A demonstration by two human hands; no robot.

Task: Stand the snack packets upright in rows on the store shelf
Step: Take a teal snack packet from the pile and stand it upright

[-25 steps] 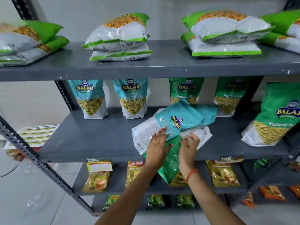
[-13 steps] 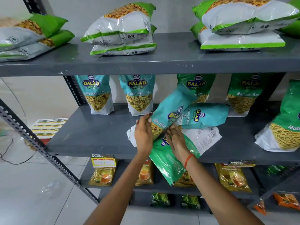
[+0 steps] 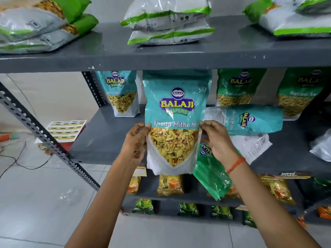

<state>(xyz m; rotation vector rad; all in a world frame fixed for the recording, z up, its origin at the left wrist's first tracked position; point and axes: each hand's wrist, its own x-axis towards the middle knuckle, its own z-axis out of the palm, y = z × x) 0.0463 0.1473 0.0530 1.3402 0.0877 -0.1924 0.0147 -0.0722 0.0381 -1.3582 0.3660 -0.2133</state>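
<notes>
I hold a teal Khatta Mitha Mix packet (image 3: 174,111) upright in front of the middle shelf (image 3: 107,140). My left hand (image 3: 137,142) grips its left edge and my right hand (image 3: 217,140) grips its right edge. Another teal packet (image 3: 250,119) lies flat on the shelf to the right, over a white-backed packet (image 3: 254,145). A green packet (image 3: 211,172) hangs over the shelf's front edge under my right wrist. One teal packet (image 3: 121,93) stands upright at the back left. Two green Ratlami Sev packets (image 3: 236,86) (image 3: 299,92) stand at the back right.
The top shelf (image 3: 161,56) carries flat stacks of green-and-white packets (image 3: 168,22). Lower shelves hold small yellow packets (image 3: 170,184) and green packets (image 3: 188,209). A slanted metal brace (image 3: 44,138) runs down on the left. Sticker sheets (image 3: 66,129) lie on the floor.
I have lifted the teal packet off the pile and turned it upright, front facing me, with both hands on its sides. The camera has moved closer to the shelf.
</notes>
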